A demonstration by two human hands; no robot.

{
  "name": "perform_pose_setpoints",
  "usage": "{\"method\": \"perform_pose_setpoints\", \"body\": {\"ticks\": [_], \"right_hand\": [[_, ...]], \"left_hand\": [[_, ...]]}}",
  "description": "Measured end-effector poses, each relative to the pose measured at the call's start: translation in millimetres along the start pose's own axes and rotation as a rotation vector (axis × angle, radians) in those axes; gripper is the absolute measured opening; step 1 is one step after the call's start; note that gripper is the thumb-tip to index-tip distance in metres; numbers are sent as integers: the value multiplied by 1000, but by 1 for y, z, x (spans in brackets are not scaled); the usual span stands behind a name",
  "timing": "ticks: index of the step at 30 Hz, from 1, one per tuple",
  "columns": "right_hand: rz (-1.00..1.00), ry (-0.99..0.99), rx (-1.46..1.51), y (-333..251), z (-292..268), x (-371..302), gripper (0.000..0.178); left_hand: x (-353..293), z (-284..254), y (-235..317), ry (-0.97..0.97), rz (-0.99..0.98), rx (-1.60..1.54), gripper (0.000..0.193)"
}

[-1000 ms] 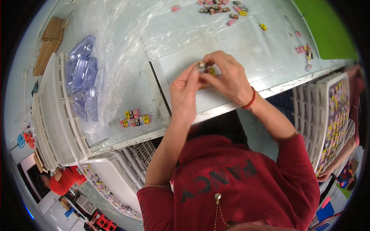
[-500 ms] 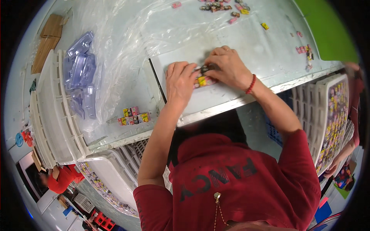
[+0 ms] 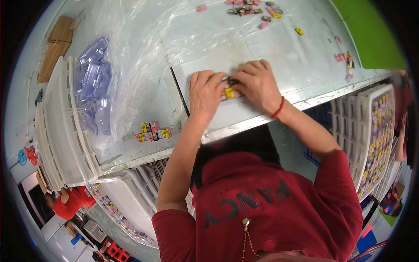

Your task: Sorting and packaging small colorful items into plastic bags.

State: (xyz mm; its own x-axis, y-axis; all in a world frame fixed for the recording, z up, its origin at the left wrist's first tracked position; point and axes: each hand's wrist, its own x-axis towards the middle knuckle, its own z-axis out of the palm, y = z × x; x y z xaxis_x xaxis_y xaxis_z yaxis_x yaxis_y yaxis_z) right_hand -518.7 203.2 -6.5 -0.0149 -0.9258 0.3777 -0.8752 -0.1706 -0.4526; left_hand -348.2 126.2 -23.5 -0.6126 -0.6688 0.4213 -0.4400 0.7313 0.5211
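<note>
On a pale board (image 3: 229, 111) at the table's front edge lies a tight row of small wrapped candy-like packs (image 3: 229, 92), yellow, pink and dark. My left hand (image 3: 205, 92) presses its bent fingers against the left end of the row. From the other side my right hand (image 3: 260, 85) holds the packs, thumb and fingers closed at the right end. Fingers cover part of the row, so its full length is hidden. To the left, a small stacked group of similar packs (image 3: 152, 134) sits on the table, apart from both hands.
Loose packs (image 3: 244, 8) lie scattered at the back, more (image 3: 343, 56) at the right. Clear plastic sheeting (image 3: 144, 56) and bluish plastic trays (image 3: 95, 81) cover the left side. White crates (image 3: 76, 126) stand left; pack-filled trays (image 3: 371, 139) stand right, with another person beside them.
My right hand has shifted slightly down, its wrist moving toward the table's front edge. My left hand stays at the row's left end.
</note>
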Motion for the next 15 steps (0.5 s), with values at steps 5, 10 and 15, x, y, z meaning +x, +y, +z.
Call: {"method": "perform_pose_setpoints", "body": {"ticks": [5,10,15], "right_hand": [[-192,-15,-266,-10,-7,-6,29],[-232,-112,-404,-20,-7,-10,29],[-162,-66,-304,-15,-1,-16,34]], "left_hand": [[0,0,0,-5,-40,-38,20],[4,4,-2,-1,-113,-81,12],[7,1,5,19,-125,-125,9]]}}
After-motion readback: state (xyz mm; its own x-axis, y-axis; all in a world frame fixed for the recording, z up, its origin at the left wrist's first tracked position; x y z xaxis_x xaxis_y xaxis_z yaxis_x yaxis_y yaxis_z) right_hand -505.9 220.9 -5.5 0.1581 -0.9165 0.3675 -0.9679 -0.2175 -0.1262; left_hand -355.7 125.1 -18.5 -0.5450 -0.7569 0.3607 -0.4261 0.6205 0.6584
